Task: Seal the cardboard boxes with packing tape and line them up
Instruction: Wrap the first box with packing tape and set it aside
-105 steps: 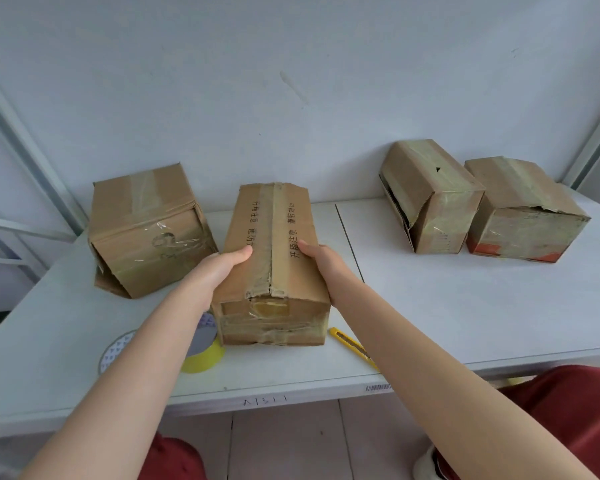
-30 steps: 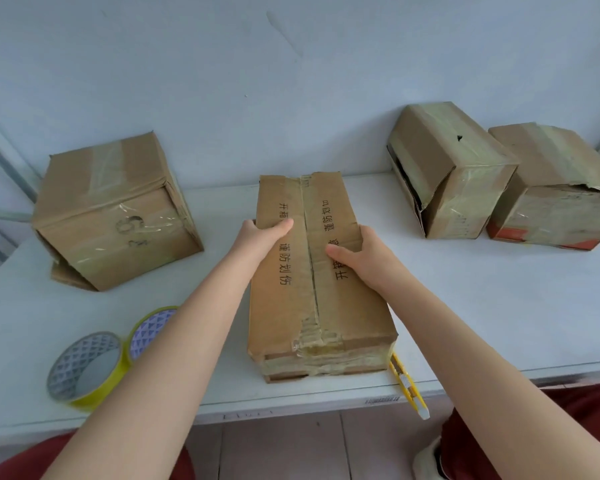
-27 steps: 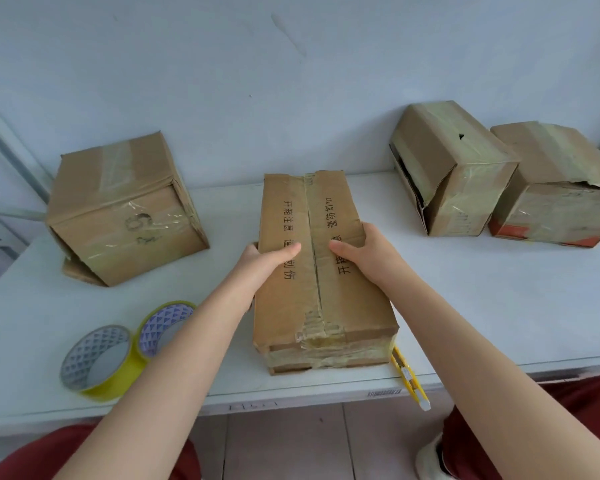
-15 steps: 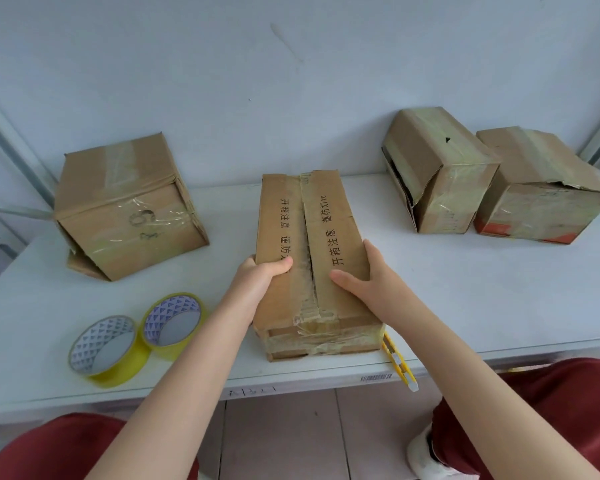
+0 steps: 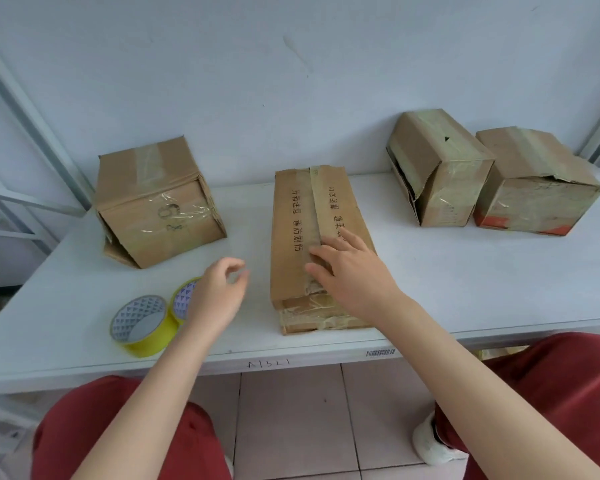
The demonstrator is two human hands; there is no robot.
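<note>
**Two hands, one long box, tape not yet picked up**

Right-hand fingers (image 5: 326, 252) lie straight and spread, flat on top of the long cardboard box (image 5: 298, 209), across its centre seam. The right hand (image 5: 355, 277) presses the flaps down without gripping. Left-hand fingers (image 5: 234, 270) are loosely curled around nothing. The left hand (image 5: 219, 297) hovers over the counter (image 5: 465, 289) just left of the box, partly covering the second tape roll (image 5: 183, 299). The nearer tape roll (image 5: 141, 322), yellow-edged, touches that one close to the counter's front edge.

The long box lies lengthwise in the middle, its near end at the front edge. A squat taped box (image 5: 156, 206) stands at back left. At back right, a tilted taped box (image 5: 437, 168) sits beside a crumpled taped box (image 5: 534, 181).

Likely risks: with only one flat hand on it, the flaps may spring apart, or the box may slide as tape is pulled, leaving a crooked strip. A tug toward the person could tip it off the edge.

Half a second earlier both hands clasped the box's sides near its front end. Now the left has let go and moved toward the rolls, and the right has shifted onto the top.
</note>
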